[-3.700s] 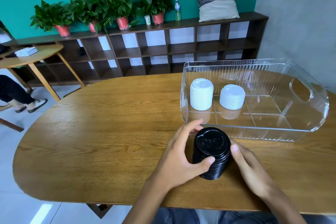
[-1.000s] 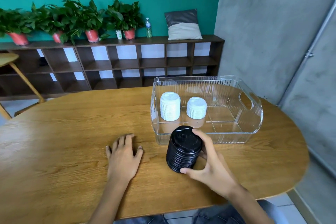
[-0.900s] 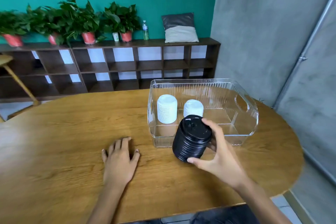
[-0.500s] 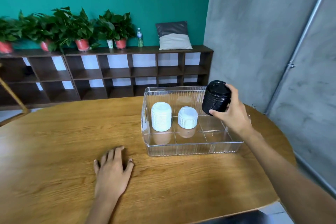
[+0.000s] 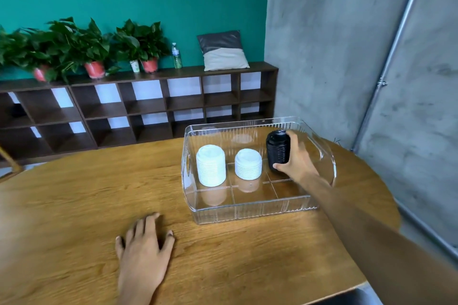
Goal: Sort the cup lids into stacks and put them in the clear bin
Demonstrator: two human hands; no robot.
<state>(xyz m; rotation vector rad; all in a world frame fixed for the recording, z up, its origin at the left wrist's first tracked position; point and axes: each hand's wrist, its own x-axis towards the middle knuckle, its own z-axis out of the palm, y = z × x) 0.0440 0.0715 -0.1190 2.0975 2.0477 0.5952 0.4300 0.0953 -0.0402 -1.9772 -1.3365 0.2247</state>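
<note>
Standing inside clear bin [image 5: 255,213]: two white stacks [image 5: 211,165], one black stack [image 5: 278,150].

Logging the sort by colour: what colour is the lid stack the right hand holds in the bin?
Black, seen in the head view: lid stack, right hand.

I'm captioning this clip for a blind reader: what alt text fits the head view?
A person's right hand holds a black lid stack inside a clear bin, beside two white lid stacks. The left hand rests flat on the wooden table.
</note>
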